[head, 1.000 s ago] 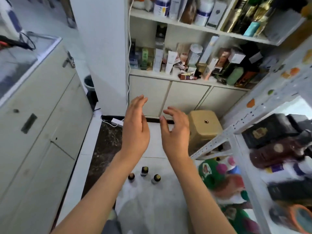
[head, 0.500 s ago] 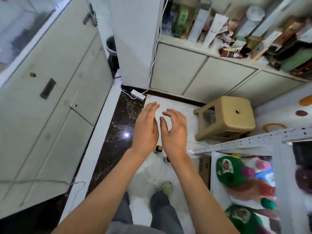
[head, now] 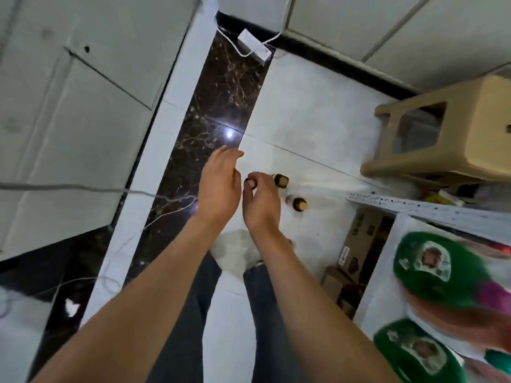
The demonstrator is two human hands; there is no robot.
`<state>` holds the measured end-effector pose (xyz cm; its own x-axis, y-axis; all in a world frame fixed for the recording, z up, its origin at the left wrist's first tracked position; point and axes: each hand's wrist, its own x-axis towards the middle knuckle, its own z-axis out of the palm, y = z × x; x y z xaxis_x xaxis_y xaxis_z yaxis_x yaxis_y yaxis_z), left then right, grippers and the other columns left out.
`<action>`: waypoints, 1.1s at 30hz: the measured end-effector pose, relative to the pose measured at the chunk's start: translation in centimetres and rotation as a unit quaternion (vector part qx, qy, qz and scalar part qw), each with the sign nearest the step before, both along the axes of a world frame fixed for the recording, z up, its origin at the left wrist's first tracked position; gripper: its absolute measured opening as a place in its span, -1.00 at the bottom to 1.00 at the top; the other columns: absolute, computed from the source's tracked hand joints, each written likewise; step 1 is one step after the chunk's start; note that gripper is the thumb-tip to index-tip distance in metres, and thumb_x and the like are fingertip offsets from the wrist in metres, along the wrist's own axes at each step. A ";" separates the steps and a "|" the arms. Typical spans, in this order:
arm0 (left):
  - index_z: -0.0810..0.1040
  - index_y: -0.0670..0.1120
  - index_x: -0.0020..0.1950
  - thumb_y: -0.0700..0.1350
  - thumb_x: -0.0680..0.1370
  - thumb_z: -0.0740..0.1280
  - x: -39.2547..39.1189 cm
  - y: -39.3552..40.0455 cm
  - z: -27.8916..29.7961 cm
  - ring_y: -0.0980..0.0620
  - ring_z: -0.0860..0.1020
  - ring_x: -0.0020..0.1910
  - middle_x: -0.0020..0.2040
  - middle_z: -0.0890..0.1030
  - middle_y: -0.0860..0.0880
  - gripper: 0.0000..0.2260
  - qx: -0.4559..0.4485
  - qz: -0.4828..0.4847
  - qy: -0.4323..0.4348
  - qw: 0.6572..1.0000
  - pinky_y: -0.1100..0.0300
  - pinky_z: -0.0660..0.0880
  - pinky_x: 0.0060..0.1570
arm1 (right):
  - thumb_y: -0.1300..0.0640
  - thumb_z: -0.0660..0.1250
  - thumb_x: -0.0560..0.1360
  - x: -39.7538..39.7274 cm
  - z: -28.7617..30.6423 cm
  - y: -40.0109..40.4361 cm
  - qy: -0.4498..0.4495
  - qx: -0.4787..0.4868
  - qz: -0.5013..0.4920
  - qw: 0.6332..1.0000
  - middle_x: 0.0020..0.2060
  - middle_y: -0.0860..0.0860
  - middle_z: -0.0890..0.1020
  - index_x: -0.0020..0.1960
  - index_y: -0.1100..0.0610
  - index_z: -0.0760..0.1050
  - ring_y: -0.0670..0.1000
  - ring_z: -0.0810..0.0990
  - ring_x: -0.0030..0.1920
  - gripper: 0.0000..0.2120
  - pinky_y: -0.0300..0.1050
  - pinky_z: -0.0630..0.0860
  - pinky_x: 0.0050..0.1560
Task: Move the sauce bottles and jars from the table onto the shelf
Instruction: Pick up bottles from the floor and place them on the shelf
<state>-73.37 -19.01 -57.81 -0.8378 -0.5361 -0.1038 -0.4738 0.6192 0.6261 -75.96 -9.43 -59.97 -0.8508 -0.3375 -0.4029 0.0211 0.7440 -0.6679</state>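
Hands (head: 221, 186) lower, nearer two floor bottles (head: 299, 203).

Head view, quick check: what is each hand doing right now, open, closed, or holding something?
Left hand: open, fingers extended, holding nothing.
Right hand: fingers loosely curled above the small bottles on the floor; no visible grip, so open.

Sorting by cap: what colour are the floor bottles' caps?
Dark brown caps, head view.

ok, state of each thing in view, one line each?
left hand: open, holding nothing
right hand: fingers loosely curled, holding nothing
two small bottles: upright on floor, capped
stool: upright by shelf
shelf: stocked, contents blurred
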 end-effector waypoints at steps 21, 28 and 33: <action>0.23 -0.13 0.46 -0.19 0.53 0.37 2.6 -2.2 -40.5 -0.24 0.29 0.39 0.41 0.29 -0.19 -0.46 -0.037 -0.194 -0.509 0.838 -0.15 0.42 0.25 | 0.21 0.29 0.57 -1.8 -38.7 -2.8 -0.122 0.250 0.213 0.936 0.31 0.21 0.38 0.41 0.15 0.30 0.22 0.49 0.22 -0.57 -0.04 0.45 0.09; 0.38 -0.20 0.32 -0.25 0.51 0.35 4.0 -3.6 -42.7 -0.25 0.45 0.21 0.24 0.45 -0.23 -0.60 -0.111 -0.271 -0.468 0.834 -0.08 0.51 0.07 | 0.44 0.23 0.44 -2.1 -40.2 -2.1 -0.070 0.257 0.231 0.936 0.13 0.17 0.54 0.18 0.23 0.47 0.16 0.54 0.09 -0.65 -0.14 0.30 -0.14; 0.46 -0.23 0.15 -0.39 0.46 0.31 3.9 -3.8 -42.0 -0.25 0.50 0.07 0.08 0.53 -0.25 -0.72 -0.072 -0.202 -0.378 0.901 -0.04 0.44 -0.05 | 0.40 0.21 0.46 -2.9 -40.3 -1.2 -0.050 0.229 0.201 0.951 0.00 0.17 0.59 0.09 0.25 0.42 0.16 0.48 -0.13 -0.78 -0.10 0.23 -0.28</action>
